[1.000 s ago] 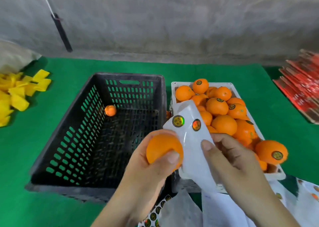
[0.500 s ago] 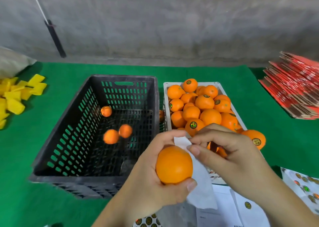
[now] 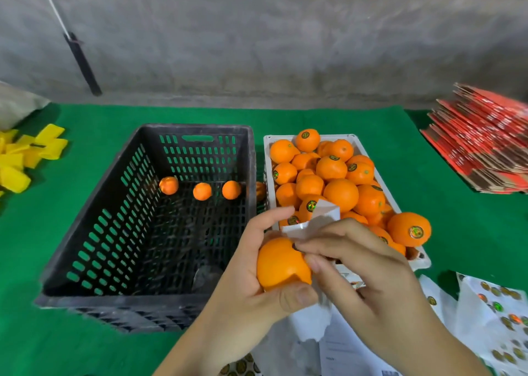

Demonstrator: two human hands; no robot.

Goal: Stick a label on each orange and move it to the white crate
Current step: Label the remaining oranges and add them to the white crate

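The left hand grips an orange in front of the white crate, near its front left corner. The right hand pinches a white label sheet against the orange top. Three oranges lie in the black crate

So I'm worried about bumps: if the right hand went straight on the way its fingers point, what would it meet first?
The orange held by the left hand: the right hand points left, fingertips already at its top. Depth isn't certain.
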